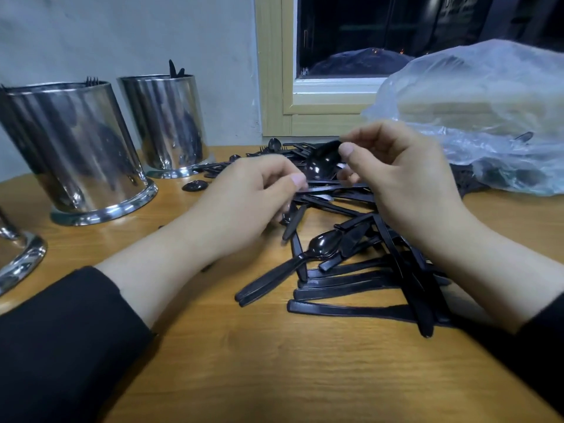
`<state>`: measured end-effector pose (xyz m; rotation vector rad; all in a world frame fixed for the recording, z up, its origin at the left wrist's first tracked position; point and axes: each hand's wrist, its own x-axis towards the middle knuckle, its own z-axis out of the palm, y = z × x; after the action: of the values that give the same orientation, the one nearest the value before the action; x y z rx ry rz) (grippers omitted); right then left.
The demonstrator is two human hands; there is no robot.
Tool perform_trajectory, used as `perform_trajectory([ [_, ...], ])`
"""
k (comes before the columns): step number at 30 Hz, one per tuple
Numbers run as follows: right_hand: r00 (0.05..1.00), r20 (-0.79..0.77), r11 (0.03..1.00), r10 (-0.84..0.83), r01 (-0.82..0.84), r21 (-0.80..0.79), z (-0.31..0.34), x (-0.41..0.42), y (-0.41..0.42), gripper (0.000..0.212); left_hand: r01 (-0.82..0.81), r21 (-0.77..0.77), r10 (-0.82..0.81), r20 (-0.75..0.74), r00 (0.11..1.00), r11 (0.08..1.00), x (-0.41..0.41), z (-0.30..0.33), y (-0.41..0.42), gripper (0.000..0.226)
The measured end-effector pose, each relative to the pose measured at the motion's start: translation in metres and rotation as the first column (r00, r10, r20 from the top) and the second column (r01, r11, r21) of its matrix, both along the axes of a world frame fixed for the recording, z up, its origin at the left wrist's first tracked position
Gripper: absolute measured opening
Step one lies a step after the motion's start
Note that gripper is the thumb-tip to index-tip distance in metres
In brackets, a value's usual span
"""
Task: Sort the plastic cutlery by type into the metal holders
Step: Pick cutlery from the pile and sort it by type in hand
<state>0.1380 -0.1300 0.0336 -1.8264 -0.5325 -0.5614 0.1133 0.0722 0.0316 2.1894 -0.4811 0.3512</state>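
Plastic cutlery [351, 270] heaped on wooden table [244, 377], right of metal holders [79, 148] | right hand [406, 184] pinches spoon [323, 166] above heap | left hand [244, 203] grips cutlery piece.

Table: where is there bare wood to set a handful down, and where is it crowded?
Bare table lies in front of the cutlery pile, between the two sleeves, and between the nearest big holder and the left hand. It is crowded under both hands, on toward the window, and at the plastic bag beyond the right hand.
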Motion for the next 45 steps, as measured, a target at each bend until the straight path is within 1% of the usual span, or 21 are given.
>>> perform_trajectory([
  [1, 1.0, -0.029, 0.997, -0.008, 0.006, -0.077, -0.002, 0.002, -0.001, 0.009, -0.028, -0.019, 0.028, 0.002, 1.0, 0.999, 0.001, 0.001, 0.003, 0.022],
  [2, 0.998, -0.049, 0.975, -0.029, 0.018, -0.221, -0.003, 0.004, -0.004, 0.017, -0.063, -0.033, 0.063, 0.006, 0.998, 0.997, 0.003, 0.001, 0.007, 0.022],
  [4, 0.993, -0.095, 0.834, -0.066, 0.002, -0.552, -0.007, 0.005, -0.009, 0.03, -0.143, -0.057, 0.144, 0.007, 0.99, 0.988, 0.007, 0.002, 0.016, 0.023],
  [5, 0.99, -0.128, 0.748, -0.064, -0.037, -0.662, -0.007, 0.003, -0.01, 0.035, -0.177, -0.065, 0.177, 0.006, 0.984, 0.982, 0.009, 0.002, 0.019, 0.023],
  [7, 0.98, -0.191, 0.63, -0.052, -0.117, -0.768, -0.008, -0.001, -0.011, 0.039, -0.223, -0.061, 0.223, -0.002, 0.975, 0.973, 0.011, 0.001, 0.022, 0.023],
  [8, 0.977, -0.208, 0.599, -0.046, -0.14, -0.788, -0.008, -0.003, -0.011, 0.039, -0.238, -0.058, 0.238, -0.006, 0.971, 0.97, 0.011, 0.001, 0.023, 0.023],
  [10, 0.973, -0.228, 0.592, -0.032, -0.165, -0.789, -0.009, -0.003, -0.008, 0.034, -0.251, -0.052, 0.251, -0.009, 0.968, 0.967, 0.01, 0.0, 0.022, 0.023],
  [14, 0.968, -0.251, 0.646, -0.005, -0.189, -0.74, -0.011, 0.0, -0.007, 0.02, -0.269, -0.049, 0.27, 0.013, 0.963, 0.962, 0.009, 0.004, 0.023, 0.023],
  [17, 0.98, -0.199, 0.7, 0.025, -0.159, -0.696, -0.008, -0.001, -0.009, 0.004, -0.278, -0.063, 0.281, 0.029, 0.959, 0.958, 0.008, 0.007, 0.025, 0.024],
  [21, 0.995, -0.054, 0.751, 0.088, -0.102, -0.653, 0.001, -0.005, -0.011, 0.006, -0.232, -0.083, 0.233, 0.013, 0.972, 0.969, 0.005, 0.012, 0.027, 0.022],
  [24, 0.997, 0.044, 0.79, 0.07, -0.029, -0.613, 0.009, -0.005, -0.008, 0.008, -0.139, -0.053, 0.135, -0.067, 0.989, 0.989, 0.003, 0.015, 0.027, 0.02],
  [27, 0.985, 0.167, 0.817, 0.032, 0.071, -0.572, 0.018, -0.001, 0.005, 0.022, -0.028, -0.112, 0.009, -0.165, 0.986, 0.993, 0.001, 0.016, 0.027, 0.02],
  [30, 0.963, 0.271, 0.828, -0.014, 0.163, -0.536, 0.03, 0.008, 0.024, 0.024, 0.019, -0.198, -0.061, -0.21, 0.976, 0.98, 0.001, 0.016, 0.029, 0.023],
  [32, 0.954, 0.299, 0.855, -0.018, 0.17, -0.49, 0.036, 0.017, 0.037, 0.02, 0.013, -0.209, -0.06, -0.219, 0.974, 0.978, 0.002, 0.017, 0.032, 0.028],
  [35, 0.973, 0.227, 0.961, -0.033, 0.093, -0.259, 0.033, 0.028, 0.05, 0.022, -0.08, -0.223, 0.031, -0.214, 0.976, 0.972, 0.006, 0.019, 0.04, 0.032],
  [36, 0.978, 0.202, 0.968, -0.05, 0.097, -0.233, 0.027, 0.031, 0.051, 0.021, -0.129, -0.225, 0.086, -0.19, 0.978, 0.966, 0.007, 0.019, 0.043, 0.03],
  [37, 0.981, 0.182, 0.947, -0.069, 0.121, -0.297, 0.02, 0.034, 0.051, 0.02, -0.176, -0.222, 0.143, -0.157, 0.977, 0.959, 0.01, 0.018, 0.047, 0.028],
  [38, 0.984, 0.158, 0.89, -0.087, 0.148, -0.431, 0.011, 0.037, 0.05, 0.021, -0.213, -0.213, 0.192, -0.119, 0.974, 0.954, 0.013, 0.018, 0.051, 0.028],
  [40, 0.991, 0.103, 0.724, -0.09, 0.136, -0.676, -0.004, 0.038, 0.048, 0.028, -0.264, -0.186, 0.259, -0.051, 0.965, 0.946, 0.019, 0.015, 0.057, 0.032],
  [42, 0.997, 0.027, 0.645, -0.072, 0.067, -0.762, -0.011, 0.037, 0.048, 0.035, -0.294, -0.202, 0.297, -0.017, 0.955, 0.934, 0.023, 0.013, 0.06, 0.036],
  [45, 0.998, -0.039, 0.619, -0.056, 0.004, -0.786, -0.014, 0.035, 0.051, 0.035, -0.332, -0.219, 0.343, 0.014, 0.939, 0.918, 0.024, 0.011, 0.061, 0.039],
])
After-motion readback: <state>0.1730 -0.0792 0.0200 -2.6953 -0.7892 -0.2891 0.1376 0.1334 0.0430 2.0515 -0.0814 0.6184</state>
